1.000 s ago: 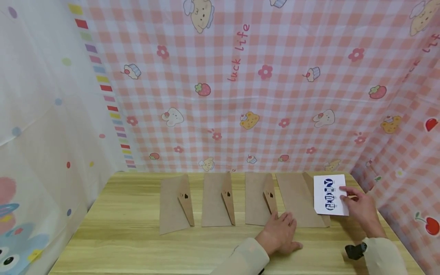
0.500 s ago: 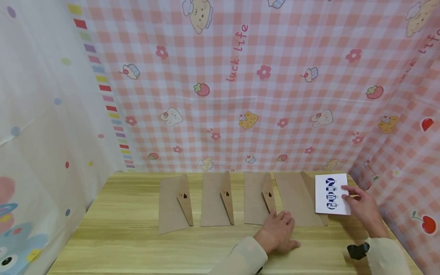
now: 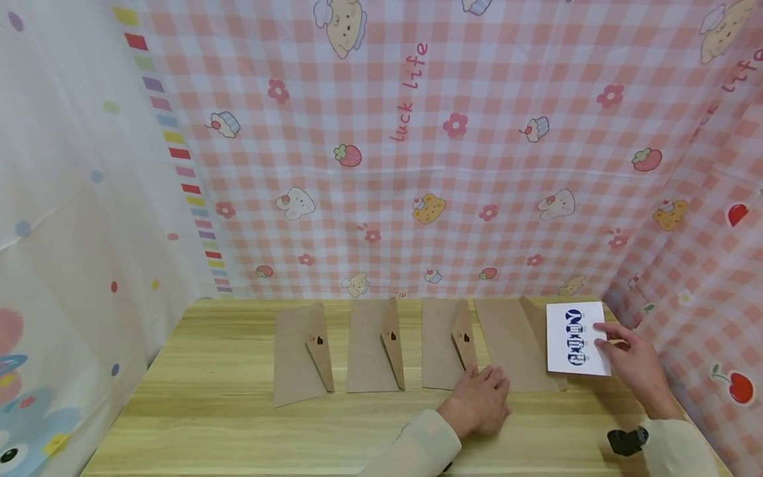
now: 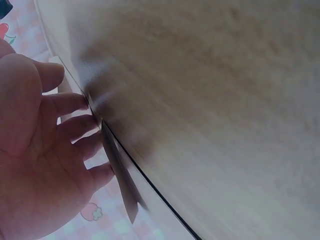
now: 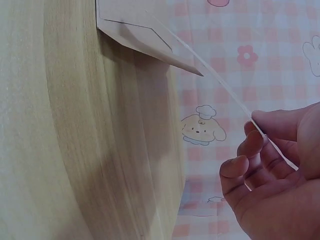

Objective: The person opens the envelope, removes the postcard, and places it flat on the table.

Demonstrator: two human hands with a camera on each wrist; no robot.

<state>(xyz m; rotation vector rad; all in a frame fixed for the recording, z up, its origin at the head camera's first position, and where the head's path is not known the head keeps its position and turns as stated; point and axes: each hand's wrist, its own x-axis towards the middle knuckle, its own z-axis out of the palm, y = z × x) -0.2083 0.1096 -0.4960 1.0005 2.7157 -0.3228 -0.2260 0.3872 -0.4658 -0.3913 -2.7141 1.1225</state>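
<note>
My right hand [image 3: 640, 368] pinches the right edge of a white card [image 3: 578, 339] with dark blue lettering, thumb on one face and fingers on the other. In the right wrist view the card [image 5: 215, 75] appears edge-on, slanting from the fingers towards the opening of a brown paper envelope [image 5: 132, 30]. From above, its left edge overlaps the raised flap of that rightmost envelope [image 3: 515, 351]. My left hand [image 3: 479, 401] rests with extended fingers near this envelope's lower left corner, reaching the neighbouring envelope [image 3: 440, 344]. The left wrist view has its fingertips [image 4: 75, 101] at table level.
Two more brown envelopes, the middle one [image 3: 369, 351] and the leftmost one [image 3: 292, 358], lie in the row to the left, flaps partly lifted with small dark hearts. The wooden table [image 3: 238, 430] ends at a pink checked cloth [image 3: 381, 199] behind and on the right.
The card and right hand have shifted slightly right relative to the envelope. My left thumb has drawn in towards the hand. The envelopes have stayed in their row.
</note>
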